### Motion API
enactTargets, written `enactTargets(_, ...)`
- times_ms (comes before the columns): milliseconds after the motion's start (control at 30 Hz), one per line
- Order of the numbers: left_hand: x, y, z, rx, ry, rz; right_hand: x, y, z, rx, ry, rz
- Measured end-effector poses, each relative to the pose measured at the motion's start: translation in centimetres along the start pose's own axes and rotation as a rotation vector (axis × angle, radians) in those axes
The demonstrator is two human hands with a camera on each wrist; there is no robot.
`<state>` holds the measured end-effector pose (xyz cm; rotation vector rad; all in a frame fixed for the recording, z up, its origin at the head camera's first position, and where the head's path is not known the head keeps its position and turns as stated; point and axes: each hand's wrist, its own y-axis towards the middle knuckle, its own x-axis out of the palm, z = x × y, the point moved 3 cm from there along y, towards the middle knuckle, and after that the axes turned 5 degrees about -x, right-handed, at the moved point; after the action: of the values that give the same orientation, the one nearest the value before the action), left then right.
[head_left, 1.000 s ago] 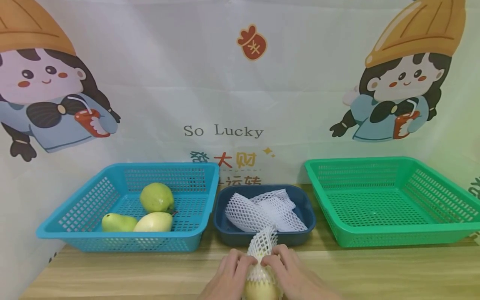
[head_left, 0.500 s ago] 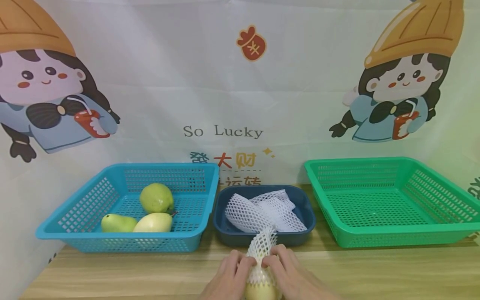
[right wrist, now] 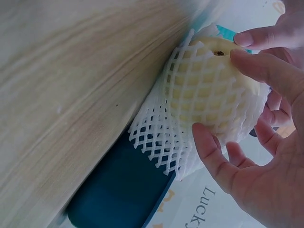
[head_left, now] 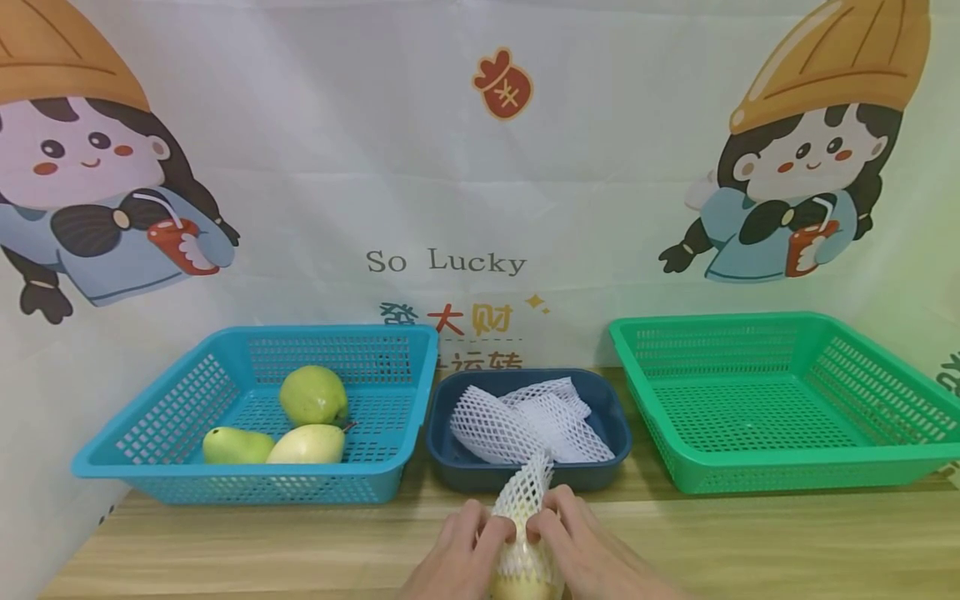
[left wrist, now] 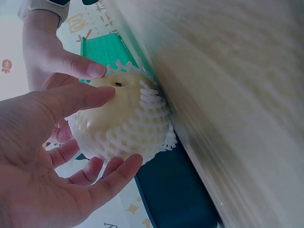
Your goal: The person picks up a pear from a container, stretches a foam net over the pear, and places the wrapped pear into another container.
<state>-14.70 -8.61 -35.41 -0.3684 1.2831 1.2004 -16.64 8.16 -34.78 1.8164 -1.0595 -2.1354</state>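
Low in the middle of the head view, a pale yellow pear [left wrist: 99, 110] sits partly inside a white foam net sleeve [head_left: 523, 493]. My left hand [head_left: 459, 552] holds it from the left and my right hand [head_left: 588, 553] from the right, fingers curled round the netted sides. Both thumbs lie on the bare end of the pear, near its dark blossom end, as the wrist views show. The net's loose end stretches forward, overlapping the front of a dark blue tray [head_left: 454, 477].
More white foam nets [head_left: 491, 425] lie in the dark blue tray. At left, a blue basket [head_left: 262, 483] holds a green pear [head_left: 313, 396], a smaller green pear [head_left: 236, 446] and a pale one [head_left: 307, 444]. A green basket [head_left: 787, 458] stands right on the wooden table [head_left: 225, 550].
The net's edge has slid slightly farther down over the pear, toward me, leaving less of it bare in the head view. Both hands keep nearly the same place; the baskets are unmoved.
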Motion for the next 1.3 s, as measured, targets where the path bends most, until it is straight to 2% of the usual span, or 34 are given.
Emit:
enactTargets(200,-0.1,0.0,0.2,0.028,0.01,0.014,-0.1,0.1,-0.1,0.035,0.028,-0.032)
enactTargets(333,-0.2,0.0,0.4,0.045,0.015,0.025,0.0,0.2,-0.2,0.003,0.015,0.006)
enactTargets(500,-0.2,0.0,0.6,0.017,0.013,0.031,0.1,0.3,-0.3,-0.023,0.026,0.036)
enactTargets(733,0.0,0.1,0.7,0.104,0.046,0.116,0.4,0.3,-0.5,-0.036,0.021,0.061)
enactTargets(967,0.0,0.2,0.5,0.198,0.027,0.129,0.4,0.4,-0.9,-0.031,0.016,0.062)
enactTargets(1300,0.1,0.2,0.8,0.229,0.05,0.179,0.3,0.3,-1.1,-0.023,-0.001,0.051)
